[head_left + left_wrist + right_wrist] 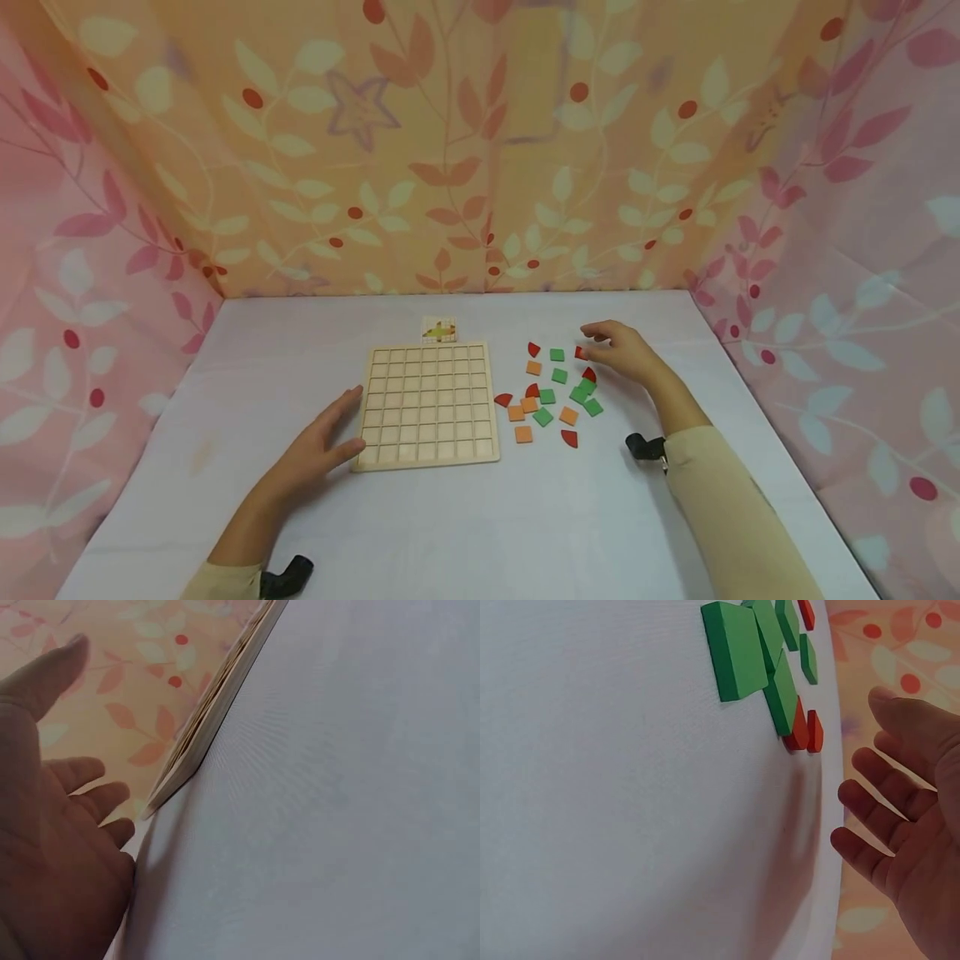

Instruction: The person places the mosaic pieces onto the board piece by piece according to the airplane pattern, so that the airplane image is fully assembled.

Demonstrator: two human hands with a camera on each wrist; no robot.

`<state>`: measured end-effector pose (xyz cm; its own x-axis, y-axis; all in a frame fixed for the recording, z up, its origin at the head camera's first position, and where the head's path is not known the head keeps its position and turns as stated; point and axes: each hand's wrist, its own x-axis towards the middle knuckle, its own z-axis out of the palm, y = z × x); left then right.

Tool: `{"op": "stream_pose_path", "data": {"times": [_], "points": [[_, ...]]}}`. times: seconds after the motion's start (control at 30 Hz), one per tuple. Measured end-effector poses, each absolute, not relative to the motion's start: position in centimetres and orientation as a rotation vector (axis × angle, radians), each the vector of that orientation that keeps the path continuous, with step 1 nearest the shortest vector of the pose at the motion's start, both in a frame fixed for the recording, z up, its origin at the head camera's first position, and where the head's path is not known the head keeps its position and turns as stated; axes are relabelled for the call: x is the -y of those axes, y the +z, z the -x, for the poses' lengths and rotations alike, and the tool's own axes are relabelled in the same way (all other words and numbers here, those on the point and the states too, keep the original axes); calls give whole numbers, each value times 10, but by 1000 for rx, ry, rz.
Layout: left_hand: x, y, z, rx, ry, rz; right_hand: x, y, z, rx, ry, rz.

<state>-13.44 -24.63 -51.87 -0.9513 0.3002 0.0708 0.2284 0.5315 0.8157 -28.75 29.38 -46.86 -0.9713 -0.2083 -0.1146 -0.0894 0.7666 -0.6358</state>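
A wooden grid board [427, 406] lies flat on the white table, its squares bare. My left hand [318, 442] is at the board's left edge, thumb and fingers spread apart; in the left wrist view the hand [60, 840] holds nothing. Over the far right of the loose pieces is my right hand [622, 354], fingers loosely bent. A red quarter-round piece [581, 353] shows just by its thumb. From the right wrist, the hand [907, 810] has nothing between its fingers, and green square tiles [735, 652] lie on the table beyond.
Orange square tiles [523, 434], green tiles [543, 417] and red quarter-round pieces [570, 438] are scattered right of the board, some overlapping. A small picture card [439, 329] lies behind the board. Patterned cloth [480, 167] encloses the table [450, 533] at the back and sides.
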Motion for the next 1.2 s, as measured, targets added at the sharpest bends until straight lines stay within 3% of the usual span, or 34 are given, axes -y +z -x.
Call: {"op": "stream_pose_path", "data": {"times": [0.43, 1.2], "points": [[248, -528, 130, -2808, 1041, -443, -289, -484, 295, -2769, -970, 204], [246, -531, 131, -2831, 982, -542, -286, -488, 296, -2866, -798, 311]]}}
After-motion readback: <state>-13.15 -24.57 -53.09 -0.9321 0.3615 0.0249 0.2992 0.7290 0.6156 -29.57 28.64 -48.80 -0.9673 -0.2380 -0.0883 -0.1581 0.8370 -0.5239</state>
